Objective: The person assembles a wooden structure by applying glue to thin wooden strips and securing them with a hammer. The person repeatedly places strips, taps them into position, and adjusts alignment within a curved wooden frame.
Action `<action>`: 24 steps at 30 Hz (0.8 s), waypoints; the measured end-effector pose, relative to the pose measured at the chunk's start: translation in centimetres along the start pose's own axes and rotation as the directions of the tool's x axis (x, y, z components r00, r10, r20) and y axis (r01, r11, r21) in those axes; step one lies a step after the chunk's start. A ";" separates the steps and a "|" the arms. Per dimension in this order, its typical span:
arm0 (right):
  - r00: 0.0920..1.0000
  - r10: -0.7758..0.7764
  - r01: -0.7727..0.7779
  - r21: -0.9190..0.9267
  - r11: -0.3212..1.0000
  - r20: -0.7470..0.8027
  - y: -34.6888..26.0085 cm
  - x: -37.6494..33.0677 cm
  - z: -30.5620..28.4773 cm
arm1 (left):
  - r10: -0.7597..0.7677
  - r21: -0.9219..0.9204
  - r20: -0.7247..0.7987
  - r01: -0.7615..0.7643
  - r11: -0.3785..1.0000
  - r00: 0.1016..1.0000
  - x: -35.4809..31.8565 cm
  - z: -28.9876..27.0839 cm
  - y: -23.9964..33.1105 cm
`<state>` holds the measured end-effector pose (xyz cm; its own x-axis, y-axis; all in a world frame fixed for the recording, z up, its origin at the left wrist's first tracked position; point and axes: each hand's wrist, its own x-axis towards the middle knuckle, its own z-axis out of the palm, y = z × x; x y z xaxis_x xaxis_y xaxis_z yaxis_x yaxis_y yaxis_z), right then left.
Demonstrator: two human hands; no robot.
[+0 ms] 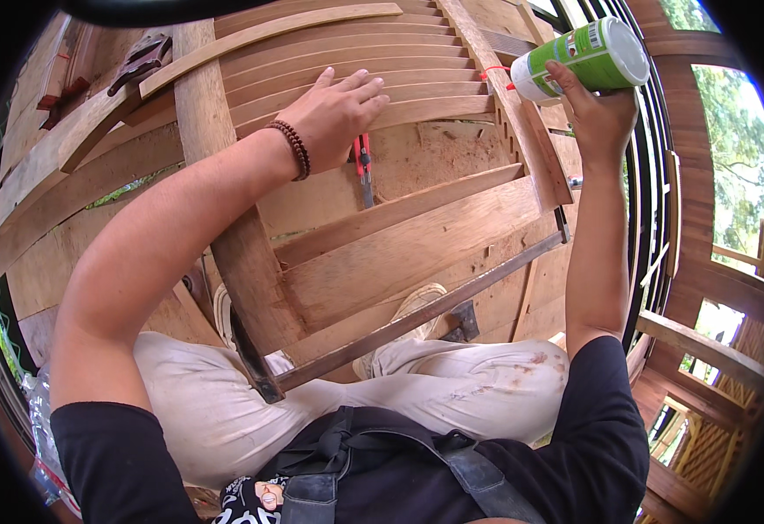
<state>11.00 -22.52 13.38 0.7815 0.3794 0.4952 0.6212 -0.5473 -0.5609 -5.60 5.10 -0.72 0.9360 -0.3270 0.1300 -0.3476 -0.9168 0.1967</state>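
The slatted wooden frame (421,240) lies just beyond the person's knees, its slats (347,70) packed together toward the far end, with a gap before the wide board at the near end. The step in hand looks like squeezing something from the green and white bottle (572,63) onto the notched right rail (487,65). To do that well, the bottle should be tipped further so its red tip (511,86) points down, kept close to the wood, and pressed lightly and evenly, so that each notch gets a small amount and little runs onto the slat faces. A steady frame would help too. The right hand (593,109) is closed around the bottle, thumb on the near side, holding it tilted nearly on its side above the right rail; how hard it presses cannot be told. The left hand (334,113) is held out flat over the slats, its fingers loosely spread and clamped on nothing; it seems to rest on them, though contact under the palm is hidden. Just below that hand, a red and grey tool (363,166) lies in the gap, best kept clear of the wrist. A metal bar (425,310) crosses the near side.
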 end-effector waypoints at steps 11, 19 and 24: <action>0.999 -0.013 0.014 -0.021 1.000 0.040 1.9 0.1 -0.1 | -0.010 -0.018 -0.034 0.009 1.000 0.999 -0.3 0.1 0.0; 0.982 -0.026 0.033 -0.033 0.999 0.188 3.1 -0.1 0.5 | 0.036 0.072 -0.153 -0.025 0.997 0.988 -0.3 1.1 0.1; 0.975 -0.114 0.130 -0.071 0.989 0.189 -0.1 -1.1 1.6 | 0.089 0.073 -0.188 -0.076 0.994 0.978 -0.4 1.0 -0.3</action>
<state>10.13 -21.66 11.80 0.7021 0.5740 0.4214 0.7117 -0.5452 -0.4430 -5.84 5.34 -1.81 0.8744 -0.3584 0.3272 -0.4132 -0.9034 0.1147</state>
